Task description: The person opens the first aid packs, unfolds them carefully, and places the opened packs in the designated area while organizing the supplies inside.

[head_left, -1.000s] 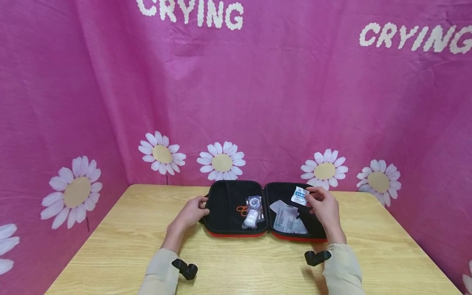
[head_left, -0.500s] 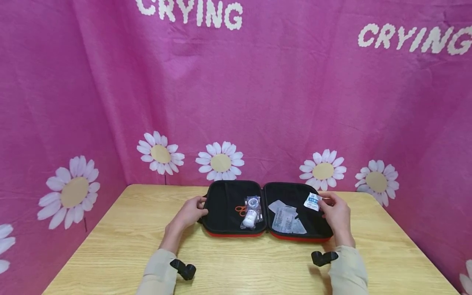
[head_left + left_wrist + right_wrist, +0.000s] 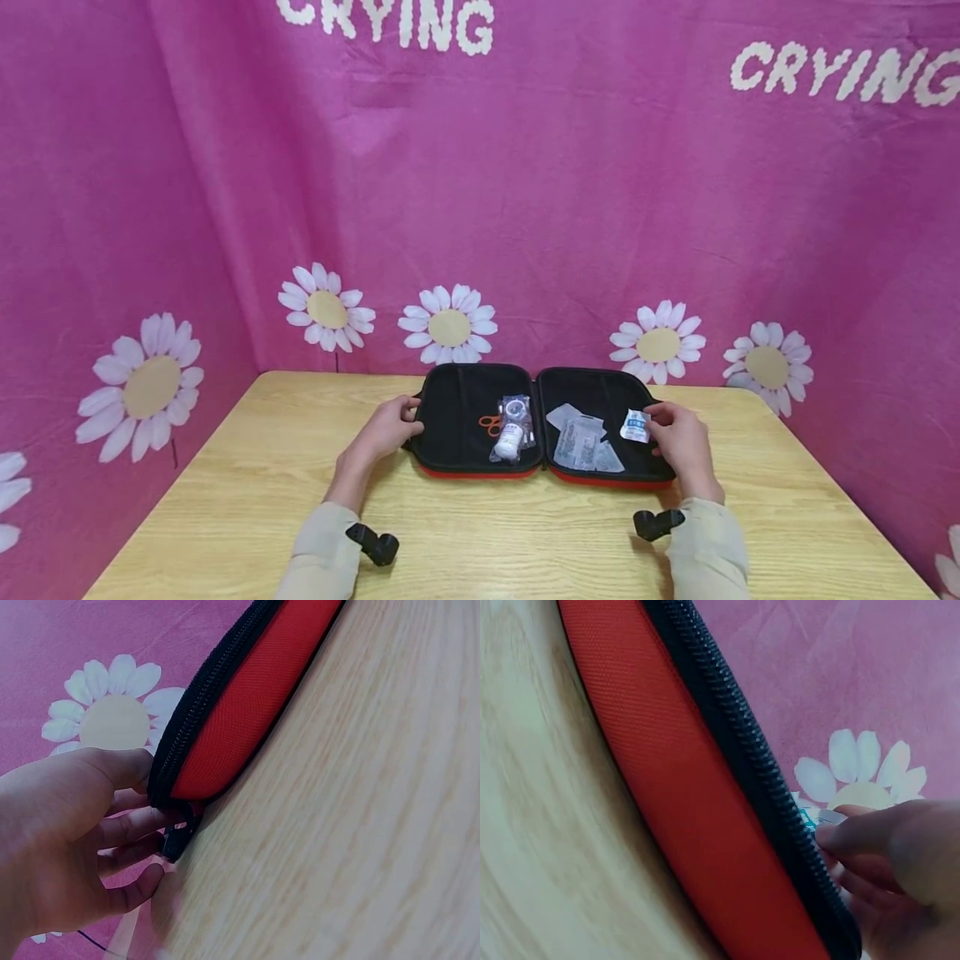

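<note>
A red zip case [image 3: 480, 474] with a black lining lies unfolded on the table. My left hand [image 3: 392, 428] grips its left edge; in the left wrist view the thumb [image 3: 135, 766] lies at the zipper rim and the fingers reach beside a black strap [image 3: 178, 841]. Between thumb and finger, my right hand [image 3: 682, 442] pinches a small white-and-blue packet [image 3: 635, 425] over the case's right half. The right wrist view shows only a corner of this packet [image 3: 807, 817] past the zipper. Several pale flat packets [image 3: 581, 443] lie in that same half.
The left half holds orange-handled scissors [image 3: 491, 424], a clear bag with a white roll [image 3: 516, 408] and a small white bottle [image 3: 509, 440]. Wooden table [image 3: 480, 542] extends in front. A pink flowered curtain [image 3: 540, 208] hangs right behind the table's far edge.
My right hand has moved right with the white-and-blue packet, then lowered it toward the case's right half. The left hand stays at the left edge.
</note>
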The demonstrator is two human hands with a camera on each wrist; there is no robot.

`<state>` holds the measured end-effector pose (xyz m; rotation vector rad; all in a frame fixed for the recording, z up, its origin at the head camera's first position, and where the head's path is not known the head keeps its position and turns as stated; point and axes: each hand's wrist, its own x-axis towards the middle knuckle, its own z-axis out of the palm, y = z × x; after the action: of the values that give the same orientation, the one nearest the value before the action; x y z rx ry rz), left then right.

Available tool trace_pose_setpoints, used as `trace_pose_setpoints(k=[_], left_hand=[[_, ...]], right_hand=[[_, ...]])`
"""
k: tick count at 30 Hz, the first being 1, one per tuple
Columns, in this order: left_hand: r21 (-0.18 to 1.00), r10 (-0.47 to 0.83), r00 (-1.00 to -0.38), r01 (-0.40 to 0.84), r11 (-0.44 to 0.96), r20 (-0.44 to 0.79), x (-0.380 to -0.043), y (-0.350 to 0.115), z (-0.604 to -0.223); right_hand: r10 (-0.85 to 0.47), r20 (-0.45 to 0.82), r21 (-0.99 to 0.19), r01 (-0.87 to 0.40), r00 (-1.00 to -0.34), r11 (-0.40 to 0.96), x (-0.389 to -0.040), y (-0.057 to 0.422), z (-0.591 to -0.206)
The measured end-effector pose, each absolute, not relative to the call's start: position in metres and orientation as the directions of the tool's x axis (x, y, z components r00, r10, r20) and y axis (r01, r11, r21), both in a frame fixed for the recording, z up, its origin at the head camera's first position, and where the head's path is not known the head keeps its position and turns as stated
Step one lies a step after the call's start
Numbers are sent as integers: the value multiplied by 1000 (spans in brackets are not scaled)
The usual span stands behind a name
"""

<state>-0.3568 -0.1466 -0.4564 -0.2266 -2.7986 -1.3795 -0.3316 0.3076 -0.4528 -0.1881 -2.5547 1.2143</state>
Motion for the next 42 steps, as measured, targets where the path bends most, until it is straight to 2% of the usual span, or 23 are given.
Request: trace_pose_setpoints(k=[7, 13, 21, 29, 36, 42], left_hand=[[794, 112, -992, 118, 596, 63, -354, -147, -456], [795, 116, -991, 125, 593, 69, -354, -146, -455], [791, 114, -991, 128, 599, 74, -354, -146, -457], [788, 116, -991, 125, 603, 68, -354, -146, -458], [790, 113, -991, 127, 600, 73, -355, -146, -458], [790, 117, -991, 123, 601, 66, -356, -147, -458]], right_hand=[[247, 168, -742, 42, -954, 669, -331, 305, -451], [118, 65, -712, 37, -991, 701, -331, 303, -449], [-31, -1, -707, -22, -1000, 707, -332, 299, -452], [36, -5, -744, 28, -999, 668, -333, 298, -451], [-42, 36, -697, -55, -998, 715, -331, 293, -448], [-70, -15, -723, -38, -997, 690, -329, 296, -445]])
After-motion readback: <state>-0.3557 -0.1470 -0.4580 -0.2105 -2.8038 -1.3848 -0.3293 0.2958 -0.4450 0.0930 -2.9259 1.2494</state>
